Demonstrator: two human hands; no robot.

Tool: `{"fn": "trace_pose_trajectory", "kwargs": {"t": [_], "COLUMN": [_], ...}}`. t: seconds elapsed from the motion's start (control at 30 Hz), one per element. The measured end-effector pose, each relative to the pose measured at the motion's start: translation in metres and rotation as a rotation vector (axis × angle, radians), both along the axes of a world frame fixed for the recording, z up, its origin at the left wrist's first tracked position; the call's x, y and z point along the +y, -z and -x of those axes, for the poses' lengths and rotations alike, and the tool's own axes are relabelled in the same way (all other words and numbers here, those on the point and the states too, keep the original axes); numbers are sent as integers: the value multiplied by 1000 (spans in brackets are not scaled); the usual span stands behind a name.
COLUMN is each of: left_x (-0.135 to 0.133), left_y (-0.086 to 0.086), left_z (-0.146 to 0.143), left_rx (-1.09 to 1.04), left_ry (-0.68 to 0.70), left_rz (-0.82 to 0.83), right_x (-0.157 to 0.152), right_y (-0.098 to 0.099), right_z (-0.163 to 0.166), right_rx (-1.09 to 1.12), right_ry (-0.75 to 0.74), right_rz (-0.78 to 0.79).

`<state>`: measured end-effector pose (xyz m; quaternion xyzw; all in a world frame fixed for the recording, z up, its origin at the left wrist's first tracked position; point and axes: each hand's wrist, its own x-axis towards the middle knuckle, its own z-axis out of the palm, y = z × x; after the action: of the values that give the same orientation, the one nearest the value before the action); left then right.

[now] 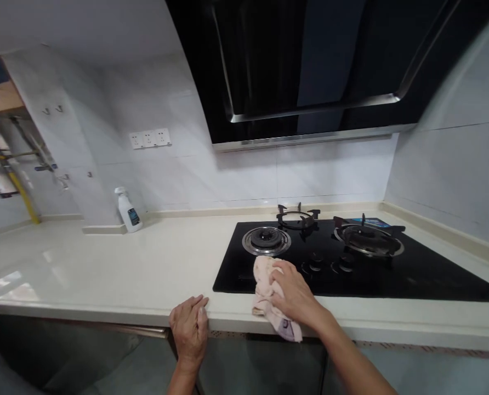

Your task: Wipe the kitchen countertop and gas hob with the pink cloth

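My right hand [293, 291] grips a pale pink cloth [265, 288] and presses it on the front edge of the black glass gas hob [413, 274], just in front of the left burner [266, 240]. The cloth's tail hangs over the counter's front edge. My left hand [190, 326] rests flat on the front edge of the cream countertop [146, 269], fingers stretched out, holding nothing. A loose pan support [297, 217] sits behind the left burner. The right burner [368, 238] carries its own support. Two knobs [329, 264] lie right of the cloth.
A white spray bottle [128, 209] stands at the back of the counter by the tiled wall. A black extractor hood [310, 66] hangs above the hob. A row of wall sockets [150, 138] sits left of the hood. A window area with pipes is at far left.
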<state>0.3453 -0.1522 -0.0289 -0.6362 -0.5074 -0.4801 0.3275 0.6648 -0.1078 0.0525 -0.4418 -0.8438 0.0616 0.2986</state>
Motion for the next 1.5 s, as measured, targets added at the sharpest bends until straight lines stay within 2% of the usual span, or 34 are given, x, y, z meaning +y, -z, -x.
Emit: {"fn": "trace_pose_trajectory", "kwargs": {"t": [0.1,0.2,0.27,0.33,0.43,0.7,0.8,0.9,1.03,1.17,1.3,1.4,1.5], "left_x": [4,7,8,9,11,15,14,14,15,15,14,15,17], "left_y": [0,0,0,0,0,-3,-4,-4,-1,1,2,2,3], "left_z": [2,3,2,1,-1,-5,-4,-3,1,7,9,9,8], "left_rx": [21,35,41,38,25,12,34,39,37,42,31,17,17], "left_ry": [-1,-3,-1,-7,-28,-47,-42,-46,-58,-36,-19,-5,-10], "left_rz": [-27,-47,-55,-65,-86,-145,-148,-133,-126,-109,-74,-75,-104], "right_x": [-10,-22,-29,-32,-34,-39,-41,-42,-43,-48,-58,-64,-66], "right_y": [5,14,21,27,32,28,27,25,19,13,12,19,31], "right_z": [-59,-116,-143,-156,-147,-59,-34,-11,4,-10,-46,-87,-135], "right_rx": [3,26,53,84,92,-25,-37,-17,23,49,36,24,25], "right_ry": [135,200,235,314,438,537,452,269,117,76,114,216,380], "right_rz": [37,82,82,44,-47,-189,-164,-139,-113,-43,1,6,-15]}}
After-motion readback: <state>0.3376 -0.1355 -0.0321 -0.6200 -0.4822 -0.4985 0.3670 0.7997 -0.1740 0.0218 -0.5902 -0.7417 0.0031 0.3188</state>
